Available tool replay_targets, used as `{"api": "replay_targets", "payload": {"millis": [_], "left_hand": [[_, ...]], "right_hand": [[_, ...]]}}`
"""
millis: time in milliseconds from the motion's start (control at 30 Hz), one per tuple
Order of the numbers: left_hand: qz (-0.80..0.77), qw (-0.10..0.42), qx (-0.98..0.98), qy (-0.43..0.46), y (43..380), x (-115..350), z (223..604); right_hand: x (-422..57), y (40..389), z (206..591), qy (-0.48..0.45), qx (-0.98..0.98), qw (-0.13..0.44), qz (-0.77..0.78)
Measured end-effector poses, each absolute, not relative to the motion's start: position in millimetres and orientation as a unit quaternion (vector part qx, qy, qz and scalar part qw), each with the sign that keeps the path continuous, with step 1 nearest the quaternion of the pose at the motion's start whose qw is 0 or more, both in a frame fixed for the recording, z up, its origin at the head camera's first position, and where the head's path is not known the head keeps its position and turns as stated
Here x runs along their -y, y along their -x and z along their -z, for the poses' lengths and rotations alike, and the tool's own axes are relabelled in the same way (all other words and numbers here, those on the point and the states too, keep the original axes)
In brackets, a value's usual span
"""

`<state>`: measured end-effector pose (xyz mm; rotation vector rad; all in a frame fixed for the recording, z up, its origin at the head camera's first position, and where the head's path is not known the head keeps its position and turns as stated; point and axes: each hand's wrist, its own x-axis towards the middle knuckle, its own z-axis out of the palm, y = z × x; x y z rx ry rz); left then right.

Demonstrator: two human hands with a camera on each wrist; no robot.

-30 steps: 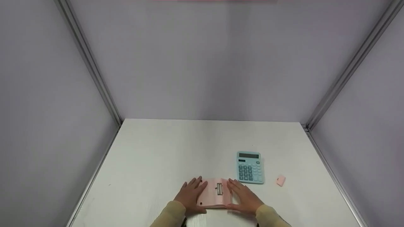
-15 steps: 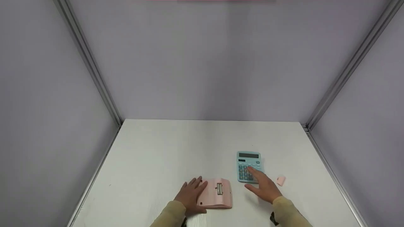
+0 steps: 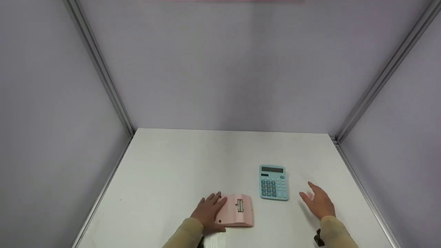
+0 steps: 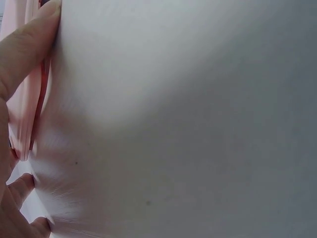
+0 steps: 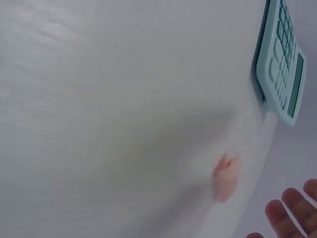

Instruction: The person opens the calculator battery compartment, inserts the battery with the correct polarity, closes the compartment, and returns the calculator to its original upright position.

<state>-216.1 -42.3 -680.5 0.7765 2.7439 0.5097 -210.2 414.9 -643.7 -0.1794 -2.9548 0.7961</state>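
A pink calculator [image 3: 236,215] lies face down near the front of the table, its battery slot uncovered with a battery [image 3: 240,205] inside. Over its left end rests my left hand [image 3: 207,214], fingers spread, the thumb at its near edge. In the left wrist view that thumb [image 4: 25,54] lies against the pink side. To the right, my right hand [image 3: 320,204] hovers over the table with thumb and fingers apart, holding nothing. Below it the right wrist view shows a small pink battery cover [image 5: 226,181], largely hidden by the hand in the head view.
A light blue calculator [image 3: 274,182] lies face up between the two hands, a little farther back. The white table [image 3: 172,162] is bounded by grey panels at the back [image 3: 193,69], left and right.
My right hand has left the pink calculator's right edge and moved right, passing over the blue calculator to the pink battery cover. The left hand stays in place.
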Motion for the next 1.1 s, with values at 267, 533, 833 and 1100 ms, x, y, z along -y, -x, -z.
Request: {"api": "replay_targets", "payload": {"millis": [267,533,833,1100], "left_hand": [[-0.163,0.119,-0.942,-0.268,216.3,43.5,681.0],[-0.164,0.121,-0.943,-0.263,216.5,41.8,680.5],[-0.167,0.114,-0.943,-0.265,219.3,42.7,691.0],[-0.17,0.112,-0.943,-0.264,220.1,42.7,691.5]], "right_hand": [[-436.8,198.6,664.6,0.16,0.95,-0.016,-0.269],[-437.6,203.1,670.5,0.169,0.951,-0.035,-0.258],[-437.0,207.5,683.9,0.104,0.968,-0.03,-0.225],[-436.4,211.1,682.1,0.087,0.971,-0.021,-0.22]]}}
